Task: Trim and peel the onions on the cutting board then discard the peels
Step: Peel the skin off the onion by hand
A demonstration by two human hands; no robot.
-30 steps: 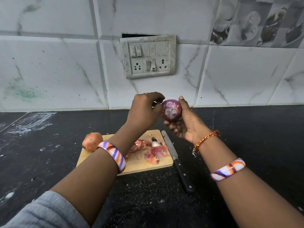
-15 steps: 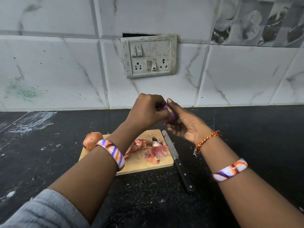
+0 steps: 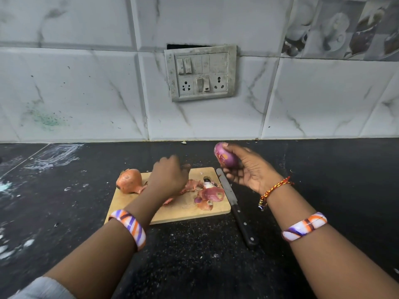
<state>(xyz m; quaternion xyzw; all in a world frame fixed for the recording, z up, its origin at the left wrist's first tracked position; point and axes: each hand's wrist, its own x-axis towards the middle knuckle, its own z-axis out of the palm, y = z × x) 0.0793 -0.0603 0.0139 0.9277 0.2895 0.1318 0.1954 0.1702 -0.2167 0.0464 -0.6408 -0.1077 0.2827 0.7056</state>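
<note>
Peeled red onion (image 3: 225,156) up in my right hand (image 3: 248,171), left hand (image 3: 169,176) low over the cutting board (image 3: 183,210).

My right fingers curl round the purple onion, held above the board's far right corner. My left hand sits knuckles-up over the board's middle; I cannot tell what its curled fingers hold. The unpeeled onion (image 3: 129,180) rests on the board's left end, peels (image 3: 208,194) lie on its right half, the knife (image 3: 235,207) along its right edge.

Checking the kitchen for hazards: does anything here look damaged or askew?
Yes. The switch plate on the tiled wall hangs slightly crooked, grimy, with a dark open gap above its top edge. The knife lies on the counter beside the cutting board.
</note>
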